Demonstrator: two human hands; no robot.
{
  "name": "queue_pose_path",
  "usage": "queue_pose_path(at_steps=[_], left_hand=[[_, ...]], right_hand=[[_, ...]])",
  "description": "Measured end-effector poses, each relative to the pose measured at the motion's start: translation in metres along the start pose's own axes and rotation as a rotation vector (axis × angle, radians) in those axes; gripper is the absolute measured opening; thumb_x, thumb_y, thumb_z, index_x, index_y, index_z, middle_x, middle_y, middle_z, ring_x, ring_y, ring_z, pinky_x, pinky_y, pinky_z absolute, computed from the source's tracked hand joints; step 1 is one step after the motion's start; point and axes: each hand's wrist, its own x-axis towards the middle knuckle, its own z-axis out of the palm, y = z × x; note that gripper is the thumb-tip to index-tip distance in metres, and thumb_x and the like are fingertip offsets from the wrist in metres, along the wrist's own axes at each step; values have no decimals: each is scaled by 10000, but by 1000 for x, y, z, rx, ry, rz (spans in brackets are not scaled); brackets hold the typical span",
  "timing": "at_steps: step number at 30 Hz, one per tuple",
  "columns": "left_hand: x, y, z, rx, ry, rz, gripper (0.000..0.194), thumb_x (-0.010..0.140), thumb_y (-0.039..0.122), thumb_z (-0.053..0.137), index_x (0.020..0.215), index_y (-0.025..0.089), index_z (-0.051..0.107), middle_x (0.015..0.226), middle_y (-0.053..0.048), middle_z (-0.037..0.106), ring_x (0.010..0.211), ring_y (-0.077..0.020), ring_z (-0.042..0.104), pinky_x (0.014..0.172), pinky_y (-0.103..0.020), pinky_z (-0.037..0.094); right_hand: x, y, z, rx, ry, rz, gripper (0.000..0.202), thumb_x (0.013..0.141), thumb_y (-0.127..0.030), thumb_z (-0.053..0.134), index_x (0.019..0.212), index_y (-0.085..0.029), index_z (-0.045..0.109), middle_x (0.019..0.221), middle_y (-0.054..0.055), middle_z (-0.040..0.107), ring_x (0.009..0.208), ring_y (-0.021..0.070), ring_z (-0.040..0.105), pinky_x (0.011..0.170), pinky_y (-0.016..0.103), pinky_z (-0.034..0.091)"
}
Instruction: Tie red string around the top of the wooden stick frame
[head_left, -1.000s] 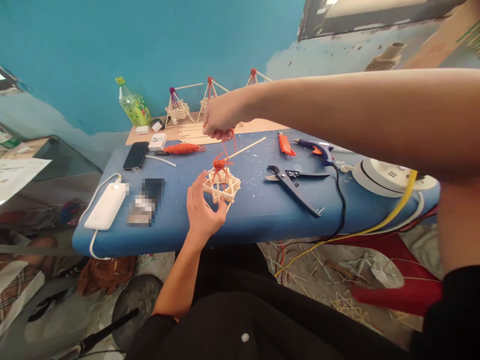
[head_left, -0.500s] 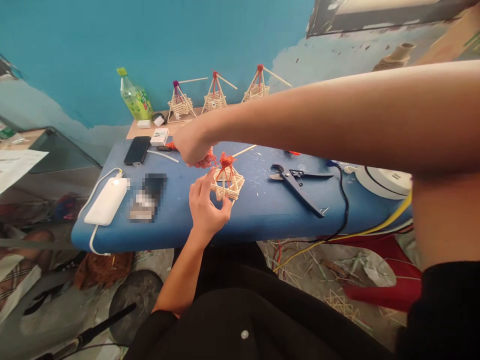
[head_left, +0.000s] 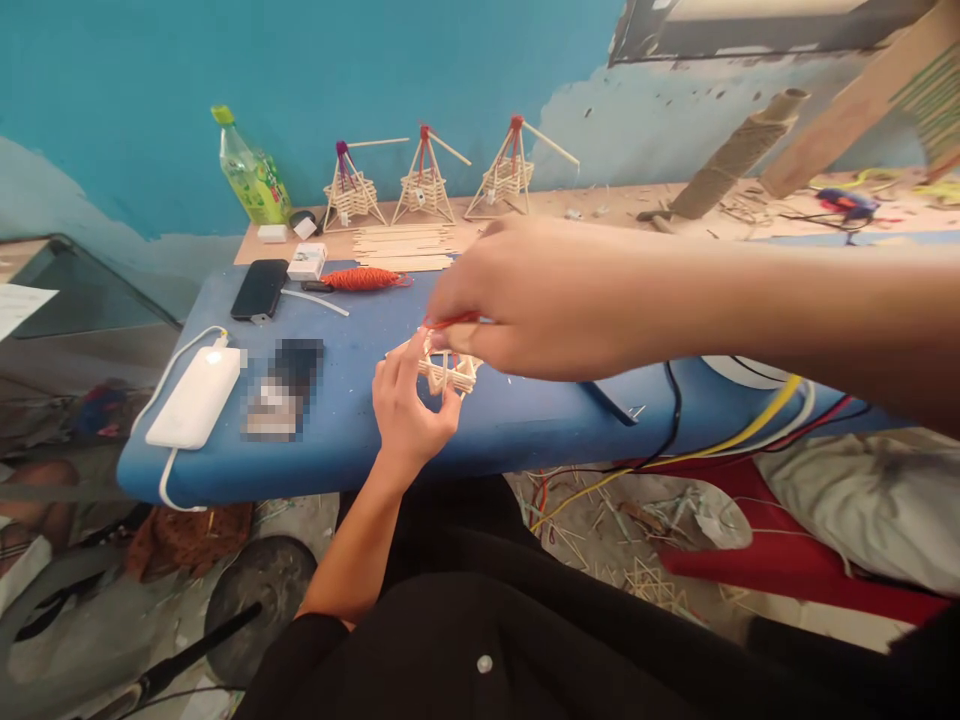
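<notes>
My left hand (head_left: 409, 410) is closed on a small model of pale wooden sticks (head_left: 454, 377), fingers and thumb gripping its left and near sides. Over the top of that model is my right hand (head_left: 517, 295), palm down and a little blurred. A strand of red yarn (head_left: 459, 320) shows between its pinched fingers. The model's tied top is hidden behind this hand. Beyond my hands, a spindle-shaped bundle of orange-red yarn (head_left: 367, 279) lies on the blue padded table (head_left: 352, 440).
Three similar stick models, one being a purple-topped model (head_left: 352, 195), stand along the wall near a bottle (head_left: 255, 180). Flat wooden sticks (head_left: 401, 246) lie before them. Leftward are a black phone (head_left: 259, 289) and a white power bank (head_left: 196, 397). Cables (head_left: 757, 430) cross the right side.
My right hand has moved from the yarn bundle rightward over the model, uncovering the bundle and the flat sticks. My left hand keeps its grip. The view has shifted slightly.
</notes>
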Motion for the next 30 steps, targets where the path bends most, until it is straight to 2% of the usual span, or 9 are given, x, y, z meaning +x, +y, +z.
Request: queue_pose_path(at_steps=[3, 6, 9, 12, 14, 17, 26, 30], left_hand=[[3, 2, -3, -43, -40, -6, 765, 856, 183, 692, 1595, 253, 506, 1382, -122, 726, 1204, -285, 688, 1060, -460, 543], [3, 3, -4, -43, -55, -14, 773, 859, 210, 702, 1603, 254, 499, 1399, -125, 725, 1214, -292, 689, 1073, -468, 540], [3, 2, -3, -22, -28, -10, 786, 847, 254, 729, 1598, 229, 500, 1392, -137, 731, 1166, -296, 704, 1048, -467, 552], [3, 3, -2, -10, -16, -2, 748, 889, 311, 747, 1592, 223, 510, 1408, -147, 727, 1167, -298, 710, 1048, -466, 556], [4, 3, -2, -10, -16, -4, 707, 934, 370, 748, 1588, 230, 519, 1390, -145, 732, 1172, -296, 711, 1052, -467, 559], [4, 2, -3, -2, -10, -15, 670, 970, 415, 733, 1583, 235, 530, 1362, -141, 740, 1163, -289, 714, 1048, -466, 569], [4, 3, -5, 14, -28, -20, 720, 925, 329, 734, 1605, 250, 513, 1329, -128, 752, 1108, -277, 714, 1015, -455, 576], [4, 4, -6, 10, -31, -20, 748, 913, 317, 738, 1621, 263, 504, 1295, -116, 753, 1107, -275, 710, 1023, -459, 573]], right_hand=[[-27, 34, -2, 222, -39, -33, 351, 926, -446, 866, 725, -240, 665, 645, -25, 545, 650, 128, 541, 641, 327, 397], [-52, 41, 6, 340, -18, 14, 318, 1031, -397, 714, 760, -241, 660, 645, -23, 560, 613, 122, 467, 616, 343, 374], [-69, 35, 37, 408, 139, 104, 219, 950, -290, 703, 778, -231, 581, 705, -16, 599, 665, 134, 496, 658, 352, 411], [-77, 26, 80, 465, 311, 174, 260, 835, -285, 763, 850, -242, 507, 796, -14, 600, 702, 139, 494, 700, 350, 456], [-78, 21, 104, 471, 390, 181, 326, 808, -302, 783, 877, -251, 468, 828, -10, 579, 716, 147, 485, 699, 346, 457], [-75, 16, 125, 466, 486, 165, 313, 809, -276, 750, 903, -259, 452, 871, 5, 577, 753, 164, 498, 708, 343, 458], [-69, 14, 141, 525, 640, 229, 303, 823, -268, 749, 844, -267, 447, 815, -8, 605, 718, 167, 521, 703, 338, 472], [-70, 12, 145, 527, 649, 238, 260, 841, -244, 709, 826, -270, 450, 818, 1, 643, 729, 175, 577, 723, 344, 498]])
